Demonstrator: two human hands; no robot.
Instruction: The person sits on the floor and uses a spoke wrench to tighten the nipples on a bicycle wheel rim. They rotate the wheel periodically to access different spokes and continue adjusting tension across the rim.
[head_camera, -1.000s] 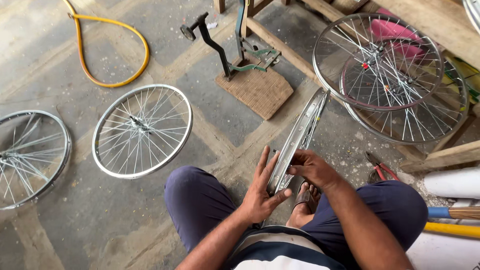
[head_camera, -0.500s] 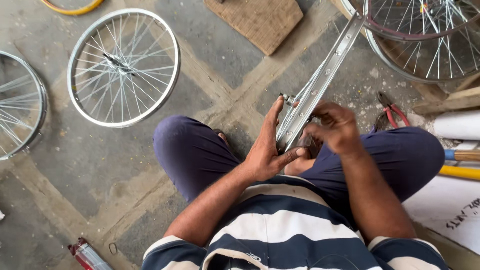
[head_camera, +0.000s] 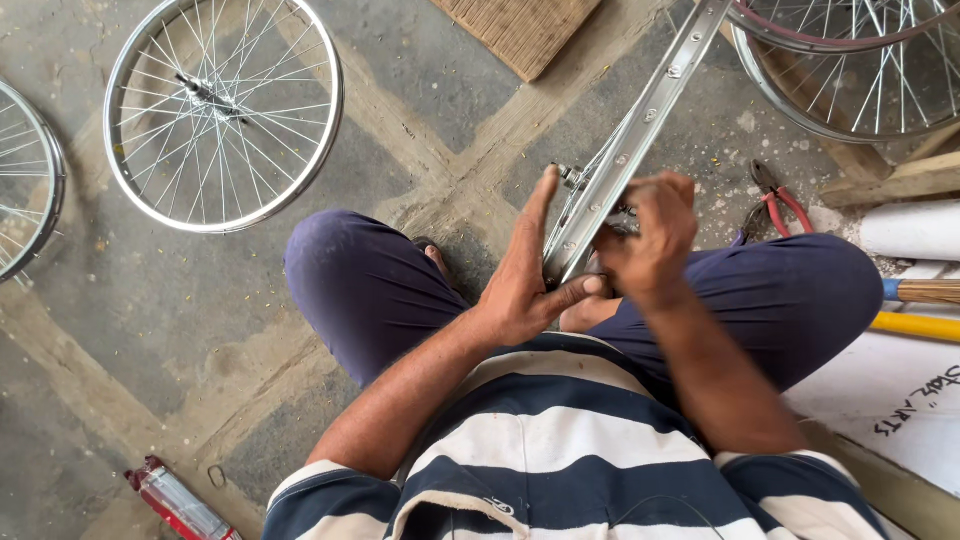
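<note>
Bracing the bicycle wheel rim (head_camera: 625, 150) edge-on over your lap, your left hand (head_camera: 525, 275) lies flat against it, fingers spread, thumb hooked underneath. Your right hand (head_camera: 650, 235) curls closed at the hub, hiding whatever it grips. The rim's upper end runs out of frame.

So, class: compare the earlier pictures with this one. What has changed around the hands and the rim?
The view tipped down towards the lap. The right hand shifted slightly at the hub. The left hand stayed flat against the wheel rim, which remained upright between the knees. The spoked wheel and pliers lay unmoved.
</note>
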